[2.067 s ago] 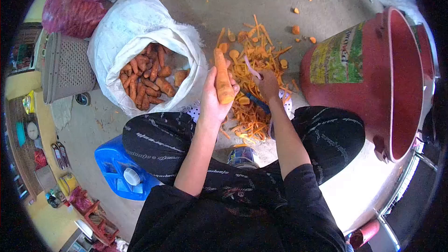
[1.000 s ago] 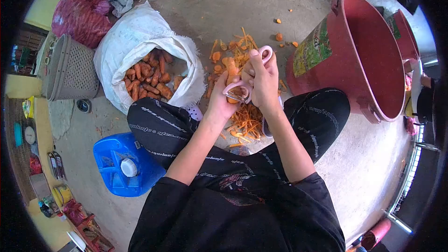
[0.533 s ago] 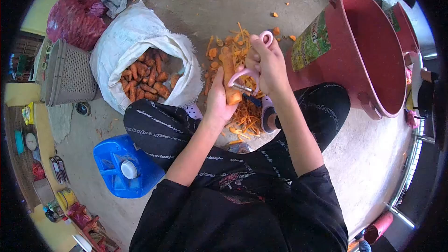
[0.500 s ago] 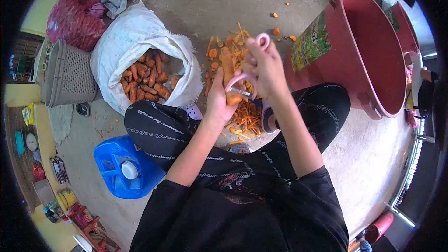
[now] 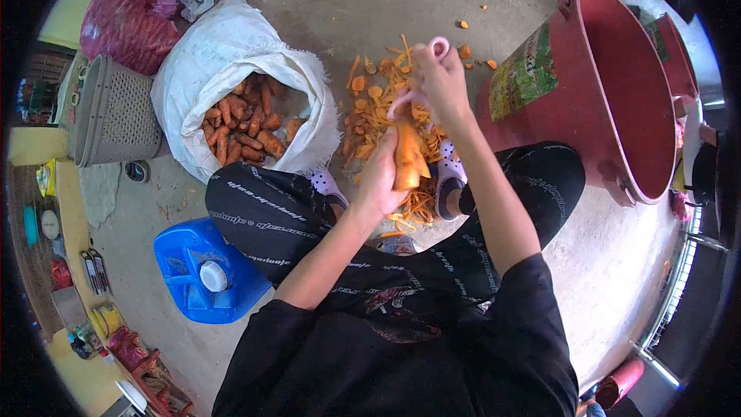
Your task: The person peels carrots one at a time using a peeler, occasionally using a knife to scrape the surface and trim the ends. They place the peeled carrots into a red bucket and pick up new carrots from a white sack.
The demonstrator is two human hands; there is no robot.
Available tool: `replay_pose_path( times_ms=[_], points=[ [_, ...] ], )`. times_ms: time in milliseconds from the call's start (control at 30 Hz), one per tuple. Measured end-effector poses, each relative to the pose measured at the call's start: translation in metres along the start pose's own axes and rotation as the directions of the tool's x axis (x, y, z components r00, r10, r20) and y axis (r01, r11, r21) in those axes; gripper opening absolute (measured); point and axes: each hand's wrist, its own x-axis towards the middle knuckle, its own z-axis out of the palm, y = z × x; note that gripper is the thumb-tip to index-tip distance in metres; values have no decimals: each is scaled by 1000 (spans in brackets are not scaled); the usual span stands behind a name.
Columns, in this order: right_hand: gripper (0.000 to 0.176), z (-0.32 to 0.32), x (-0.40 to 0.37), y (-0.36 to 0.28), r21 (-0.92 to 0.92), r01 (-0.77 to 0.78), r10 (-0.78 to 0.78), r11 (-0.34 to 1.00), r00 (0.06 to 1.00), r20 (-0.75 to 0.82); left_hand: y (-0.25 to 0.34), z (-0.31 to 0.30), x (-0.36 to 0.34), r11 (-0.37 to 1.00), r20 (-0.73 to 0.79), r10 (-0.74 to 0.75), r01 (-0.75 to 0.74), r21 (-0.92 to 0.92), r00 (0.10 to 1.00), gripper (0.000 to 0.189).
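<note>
A thick orange carrot [image 5: 408, 156] with a forked lower end is in my left hand [image 5: 380, 179], the fingers wrapped round its left side. Above it, my right hand [image 5: 443, 91] is closed on the handle of a pink peeler [image 5: 406, 100]; its curved head hangs near the carrot's top, apart from it. Orange peelings [image 5: 417, 205] and cut carrot pieces [image 5: 358, 83] lie in a pile on the floor below and beyond both hands.
At the left stands an open white sack [image 5: 224, 35] of unpeeled carrots [image 5: 248, 120], beside a grey basket [image 5: 123, 112]. A blue jerrycan [image 5: 185, 266] is by my knee. Large red bins [image 5: 610, 93] stand at the right. Red mesh sacks [image 5: 127, 27] lie at the upper left.
The peeler has lifted off the carrot and moved up with my right hand. In my left hand the carrot has turned and shows more of its peeled orange surface.
</note>
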Motion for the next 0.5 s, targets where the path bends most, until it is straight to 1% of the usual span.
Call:
replay_pose_path(
  times_ms=[33, 67, 167, 200, 267, 300, 333, 367, 400, 433, 467, 500],
  points=[
    [19, -3, 11, 3, 36, -2, 2, 999, 1000, 6, -2, -4, -1, 999, -12, -39, 39, -1, 999, 29],
    [21, -7, 27, 6, -11, -12, 12, 1000, 999, 53, 1, 1, -3, 998, -61, -39, 42, 38, 997, 31],
    [23, -15, 77, 27, -266, 180, -205, 947, 976, -69, 10, 6, -9, 989, -51, -41, 48, 137, 998, 33],
    [24, -16, 90, 28, -299, 161, -200, 941, 974, -105, 15, 14, -14, 990, -45, -31, 37, 136, 998, 36],
    [26, -18, 98, 28, -364, 104, -179, 926, 967, -181, 21, 4, -7, 996, -23, 17, -15, 90, 1000, 37],
    [28, -17, 96, 25, -423, 136, -209, 896, 969, -131, 24, 0, -2, 997, -8, 39, -38, 62, 999, 38],
    [29, -19, 92, 22, -482, 169, -234, 860, 969, -79, 26, -2, 0, 989, -62, 75, -67, 134, 995, 38],
    [30, -17, 82, 14, -535, 201, -255, 820, 967, -27, 29, -2, 1, 984, -90, 99, -84, 157, 991, 37],
    [30, -14, 70, 6, -683, 266, -308, 680, 949, 62, 33, 0, 2, 978, -112, 125, -104, 181, 986, 37],
    [30, -12, 55, -2, -797, 323, -340, 510, 927, 158, 35, 0, 4, 971, -135, 151, -121, 206, 979, 36],
    [30, -12, 39, -6, -873, 371, -351, 317, 901, 255, 35, -2, 6, 975, -117, 161, -139, 171, 980, 34],
    [29, -12, 25, -9, -842, 369, -326, 393, 912, 247, 36, -2, 6, 979, -123, 150, -130, 154, 981, 33]
  ],
)
